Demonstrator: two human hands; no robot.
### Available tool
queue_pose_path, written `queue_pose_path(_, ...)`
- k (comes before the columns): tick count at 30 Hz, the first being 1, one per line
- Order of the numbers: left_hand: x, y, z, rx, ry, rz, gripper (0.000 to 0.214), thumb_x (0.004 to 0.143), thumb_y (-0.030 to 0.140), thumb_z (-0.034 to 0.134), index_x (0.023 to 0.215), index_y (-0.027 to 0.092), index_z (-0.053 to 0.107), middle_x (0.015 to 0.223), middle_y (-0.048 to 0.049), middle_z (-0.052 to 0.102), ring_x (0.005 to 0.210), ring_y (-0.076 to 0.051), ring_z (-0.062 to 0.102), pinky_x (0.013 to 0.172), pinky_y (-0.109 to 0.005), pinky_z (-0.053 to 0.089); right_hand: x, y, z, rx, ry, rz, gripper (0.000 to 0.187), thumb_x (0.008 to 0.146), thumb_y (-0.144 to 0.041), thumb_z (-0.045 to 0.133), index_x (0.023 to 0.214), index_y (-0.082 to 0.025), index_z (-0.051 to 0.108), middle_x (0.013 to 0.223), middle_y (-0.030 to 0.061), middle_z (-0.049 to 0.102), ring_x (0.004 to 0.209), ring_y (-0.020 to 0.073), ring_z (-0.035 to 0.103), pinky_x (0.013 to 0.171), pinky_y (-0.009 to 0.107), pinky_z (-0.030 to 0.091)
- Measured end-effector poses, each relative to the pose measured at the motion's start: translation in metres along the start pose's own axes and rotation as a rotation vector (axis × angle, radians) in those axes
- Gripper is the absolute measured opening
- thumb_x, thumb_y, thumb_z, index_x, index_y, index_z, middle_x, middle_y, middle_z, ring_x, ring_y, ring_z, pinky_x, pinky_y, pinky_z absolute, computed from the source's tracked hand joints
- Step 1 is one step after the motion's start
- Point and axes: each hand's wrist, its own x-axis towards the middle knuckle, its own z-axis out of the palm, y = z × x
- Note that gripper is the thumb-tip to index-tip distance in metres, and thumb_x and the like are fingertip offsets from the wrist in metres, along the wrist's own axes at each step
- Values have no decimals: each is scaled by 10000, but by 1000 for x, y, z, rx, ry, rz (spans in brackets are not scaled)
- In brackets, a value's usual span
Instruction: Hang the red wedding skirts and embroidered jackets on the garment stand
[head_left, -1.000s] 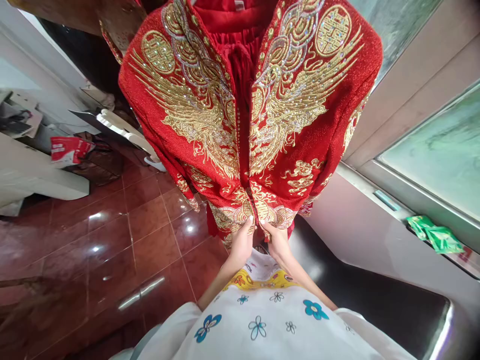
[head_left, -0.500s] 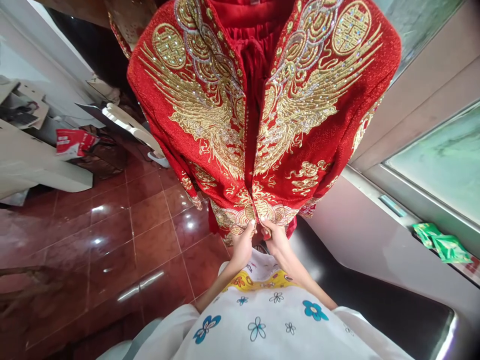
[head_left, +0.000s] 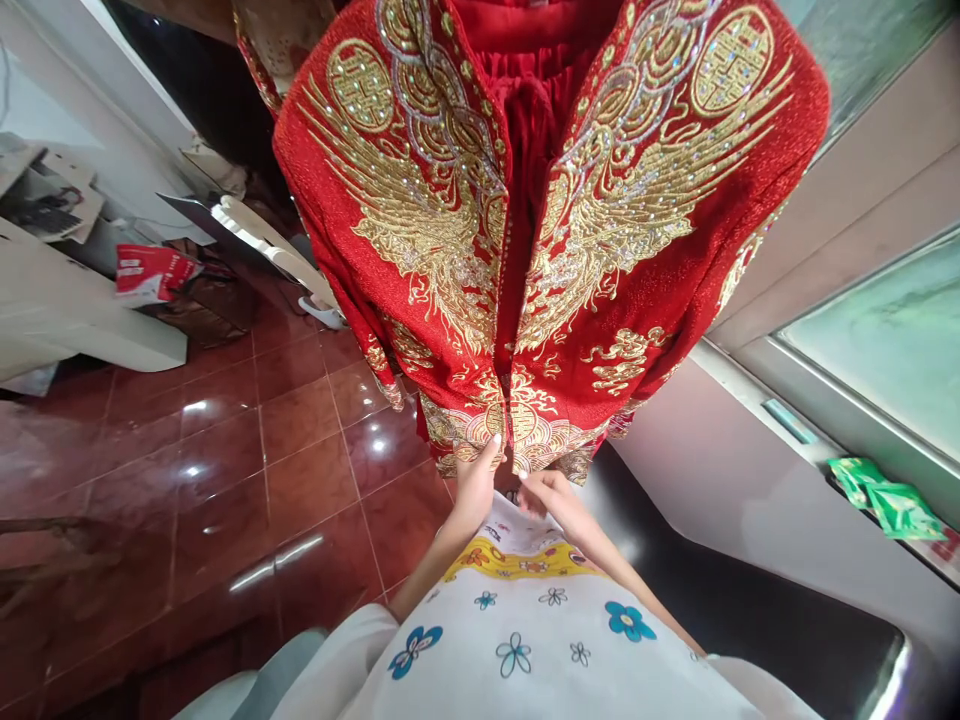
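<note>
A red jacket (head_left: 645, 270) with gold and silver embroidery hangs upright in front of me, its front panels parted by a narrow gap. My left hand (head_left: 476, 488) pinches the bottom corner of the left front panel, thumb on top of the hem. Just below the right panel's hem is my right hand (head_left: 556, 500), its fingers loosely bent and somewhat apart, with no cloth visible in them. The fingertips are close to the hem corner; whether they touch it I cannot tell. Gathered red cloth (head_left: 536, 110) shows inside the jacket's neckline.
A black padded bench (head_left: 720, 590) runs along the right beside a window ledge with green packets (head_left: 889, 500). To the left, a white stand (head_left: 97, 300) and a red packet (head_left: 154, 272) are above the tiled floor (head_left: 300, 450). A flowered white garment (head_left: 555, 630) covers my front.
My right hand has let go of the right panel's hem and dropped slightly below it. My left hand keeps its hold. The view has shifted a little, so the jacket appears farther right.
</note>
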Motion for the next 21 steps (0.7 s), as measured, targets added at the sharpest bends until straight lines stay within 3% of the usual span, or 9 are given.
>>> queue_pose_path(3,3,-3,-2,-31,-21,54,531,634,182,763,1126,233,572,1106,-48,644,1020,-191,601,967,-361,424,9,-18,12,178,174,-109,407,662,-553,652,728,-154,604,641,12,635,449,76,484,420,193,342)
queue_pose_path(6,5,-4,-3,-40,-18,29,528,620,172,766,1112,212,579,1056,-54,658,975,-187,613,950,-365,426,22,-22,15,287,245,-62,330,609,-435,713,740,-149,614,670,13,641,451,80,505,406,191,354)
queue_pose_path(11,9,-1,-5,-25,-12,-39,486,633,169,755,1086,228,590,1043,-42,659,913,-167,622,859,-324,468,42,11,1,408,323,33,316,520,-296,756,752,-160,591,643,16,628,496,124,557,414,208,381)
queue_pose_path(16,11,-1,-6,-12,32,-88,486,629,145,746,1080,237,592,1011,-21,664,835,-139,619,785,-273,475,63,33,-16,618,491,-109,386,540,-387,719,816,-220,508,808,-13,636,805,134,605,670,241,497)
queue_pose_path(21,10,-3,-4,-15,-19,-59,504,662,178,743,1132,254,578,1114,-36,645,978,-167,612,886,-305,471,58,20,-16,718,377,-224,368,525,-330,717,836,-224,552,886,5,660,920,185,610,804,316,515)
